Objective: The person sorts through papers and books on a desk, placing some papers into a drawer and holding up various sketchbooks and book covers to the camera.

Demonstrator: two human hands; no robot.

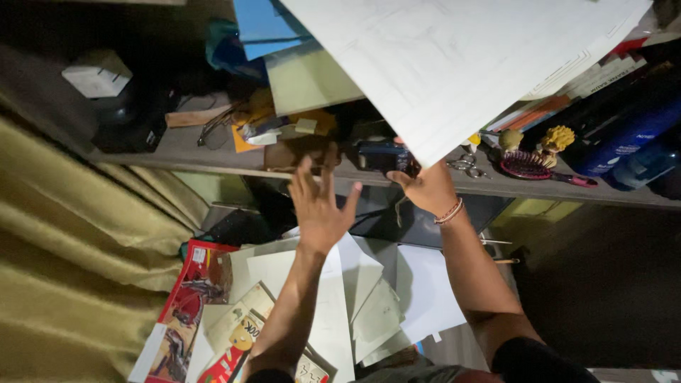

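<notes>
Left hand (319,206): raised, fingers spread wide, holding nothing, near shelf edge (213,162). Right hand (428,188): raised, gripping lower corner of large white sheet (454,64); beaded bracelet (450,212) on wrist.

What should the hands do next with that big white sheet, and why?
Probably bring the open left hand up to the big white sheet's free edge. Only the right hand holds its corner, and it hangs tilted over the cluttered shelf.

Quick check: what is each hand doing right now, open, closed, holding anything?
Left hand: open, fingers spread, holding nothing.
Right hand: closed on the corner of the large white sheet.
</notes>
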